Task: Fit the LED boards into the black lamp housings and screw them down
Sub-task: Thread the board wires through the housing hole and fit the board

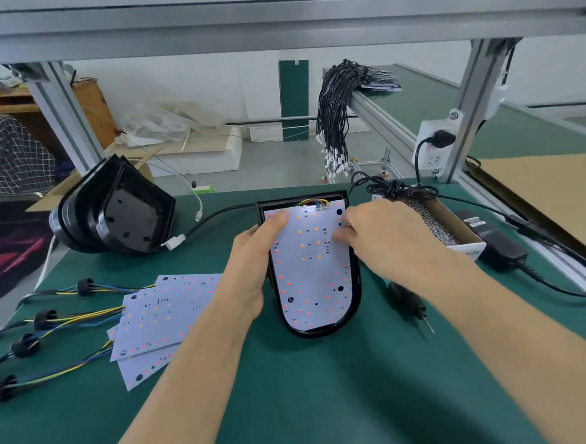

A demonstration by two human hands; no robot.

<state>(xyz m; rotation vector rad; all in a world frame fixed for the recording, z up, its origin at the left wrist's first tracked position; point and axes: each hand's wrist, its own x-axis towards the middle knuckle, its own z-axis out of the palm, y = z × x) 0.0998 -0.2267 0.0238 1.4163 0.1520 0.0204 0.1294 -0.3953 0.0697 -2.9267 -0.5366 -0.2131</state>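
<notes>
A black lamp housing (356, 286) lies on the green mat in the middle of the view, with a white LED board (310, 275) seated inside it. My left hand (258, 258) grips the housing's left edge, thumb pressed on the board's upper left corner. My right hand (381, 237) rests on the board's right side with fingers curled; whether they pinch a screw is hidden. Several spare LED boards (160, 319) with coloured wires lie fanned at the left. A stack of empty black housings (119, 208) stands at the far left.
A black screwdriver (410, 304) lies on the mat right of the housing. A cardboard box of screws (435, 223) sits behind my right hand, beside a black power adapter (498, 243). A bundle of black cables (336, 112) hangs from the aluminium frame behind.
</notes>
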